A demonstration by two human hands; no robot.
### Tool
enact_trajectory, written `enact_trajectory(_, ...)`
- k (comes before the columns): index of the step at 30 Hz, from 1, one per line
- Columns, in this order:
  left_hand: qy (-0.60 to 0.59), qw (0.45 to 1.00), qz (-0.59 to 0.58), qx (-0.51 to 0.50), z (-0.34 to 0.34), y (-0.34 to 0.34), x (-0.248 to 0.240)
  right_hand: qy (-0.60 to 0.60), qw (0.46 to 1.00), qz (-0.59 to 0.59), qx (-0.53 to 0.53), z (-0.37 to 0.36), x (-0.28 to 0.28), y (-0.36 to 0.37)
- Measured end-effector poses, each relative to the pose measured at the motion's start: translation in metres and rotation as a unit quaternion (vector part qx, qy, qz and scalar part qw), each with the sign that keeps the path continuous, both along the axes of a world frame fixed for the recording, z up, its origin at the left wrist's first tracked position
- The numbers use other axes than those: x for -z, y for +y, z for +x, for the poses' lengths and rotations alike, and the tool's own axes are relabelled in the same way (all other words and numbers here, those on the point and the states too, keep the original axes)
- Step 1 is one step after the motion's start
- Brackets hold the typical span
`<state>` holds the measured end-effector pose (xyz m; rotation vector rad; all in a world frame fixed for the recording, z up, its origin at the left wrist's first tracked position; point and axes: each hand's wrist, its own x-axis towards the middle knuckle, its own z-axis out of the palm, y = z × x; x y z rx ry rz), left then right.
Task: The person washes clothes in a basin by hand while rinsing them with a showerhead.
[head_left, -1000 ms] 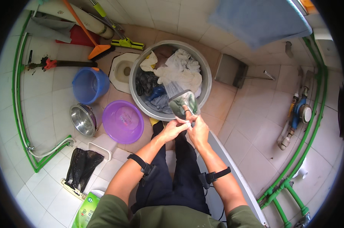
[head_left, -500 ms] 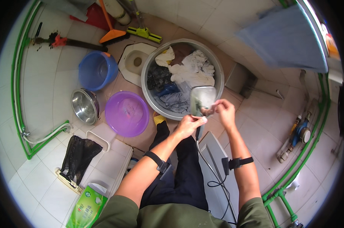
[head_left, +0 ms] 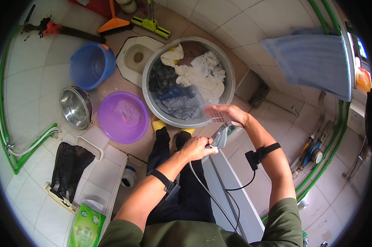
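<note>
My left hand (head_left: pixel 197 148) grips a small grey-green plastic pouch (head_left: pixel 222 136) by its lower end, just in front of the near rim of a big metal basin (head_left: pixel 145 88). My right hand (head_left: pixel 222 112) hovers flat over the pouch's top with its fingers spread and blurred; whether it touches the pouch I cannot tell. The basin holds a heap of wet laundry (head_left: pixel 192 80) in white, grey, blue and black. Both forearms wear black straps, and a thin cable hangs from them.
A purple basin (head_left: pixel 122 117), a steel bowl (head_left: pixel 75 108), a blue bucket (head_left: pixel 91 66) and a squat toilet pan (head_left: pixel 134 57) stand to the left. A black bag (head_left: pixel 68 164) and green packet (head_left: pixel 86 228) lie lower left. A blue towel (head_left: pixel 313 61) hangs at right, above green pipes (head_left: pixel 326 164).
The pouch has come down from over the basin to its near rim. My right hand has let go of it and spread open above. The view has swung to the right.
</note>
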<state>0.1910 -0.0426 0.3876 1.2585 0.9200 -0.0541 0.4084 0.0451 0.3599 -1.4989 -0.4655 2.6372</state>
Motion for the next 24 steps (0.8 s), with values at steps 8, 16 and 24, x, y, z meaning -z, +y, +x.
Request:
enact_trajectory(8,0.001,1.000,0.004,0.011,0.008,-0.001,0.002,-0.055,0.965,0.028,-0.256,0.009,0.030,-0.006)
enact_trajectory(16,0.005,1.000,-0.005,-0.009,0.010,-0.002,0.007,-0.033,0.933,0.117,-0.338,-0.004,0.020,0.017)
enact_trajectory(24,0.008,0.999,0.025,-0.032,0.013,0.003,0.001,-0.034,0.957,0.051,-0.284,-0.003,-0.002,0.036)
